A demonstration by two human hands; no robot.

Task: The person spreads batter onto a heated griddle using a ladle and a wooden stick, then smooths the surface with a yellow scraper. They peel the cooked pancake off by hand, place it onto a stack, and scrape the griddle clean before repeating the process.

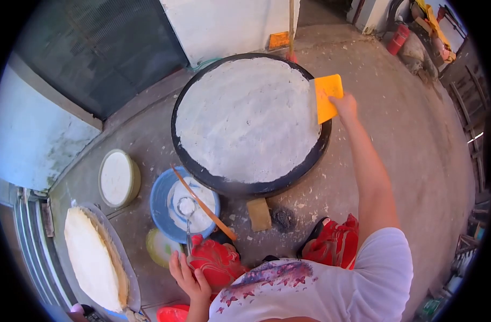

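My right hand (346,105) is closed on a yellow scraper (327,96), whose pale edge meets the right rim of a large round black griddle (320,140). A thin white batter layer (248,121) covers most of the griddle. By my left knee, my left hand (193,278) is empty with its fingers apart. Just beyond it stands a blue basin (160,201) of white batter with a ladle (186,206) in it. Across the basin lies a long brown wooden strip (202,203).
To the left are a tub (116,177) of white batter and a stack of thin flatbreads (92,257) on a tray. A yellow-green lid or dish (160,248) lies by the basin. Near my feet sit a tan block (259,214) and a dark scouring pad (283,219).
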